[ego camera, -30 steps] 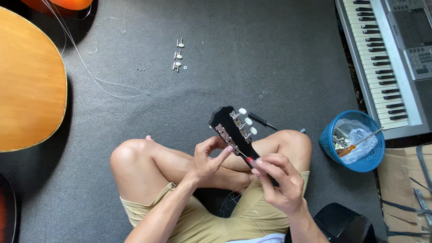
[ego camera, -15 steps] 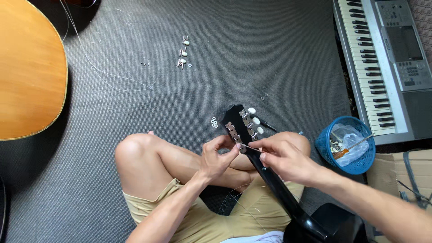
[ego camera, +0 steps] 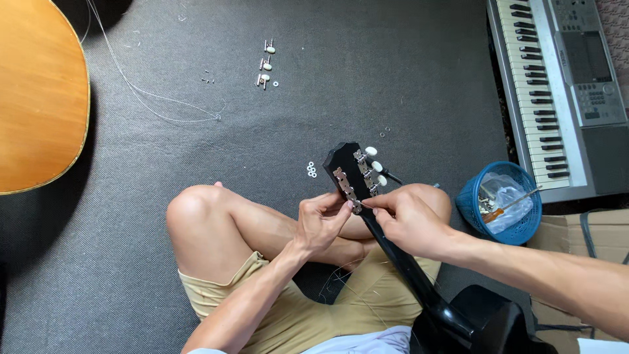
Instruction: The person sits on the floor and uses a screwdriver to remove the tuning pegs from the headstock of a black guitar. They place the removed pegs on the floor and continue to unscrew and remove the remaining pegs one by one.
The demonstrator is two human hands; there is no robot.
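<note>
A black guitar lies across my crossed legs, its headstock [ego camera: 350,169] pointing away from me with silver tuning machines and white tuner knobs [ego camera: 375,164] on it. My left hand [ego camera: 321,221] pinches the lowest tuning machine on the headstock's left side. My right hand [ego camera: 407,220] holds the neck just below the headstock, fingertips meeting the left hand's at that same tuner. The black guitar body [ego camera: 485,324] shows at the bottom right.
Loose tuning machines [ego camera: 265,64] and small washers [ego camera: 311,170] lie on the grey carpet, with a thin string [ego camera: 157,105]. A wooden acoustic guitar body [ego camera: 36,98] is at left, an electronic keyboard [ego camera: 563,85] at right, a blue basket [ego camera: 501,203] with a screwdriver beside my knee.
My right arm has stretched out further along the neck, and both hands have closed in on the lowest tuner. The view has shifted slightly.
</note>
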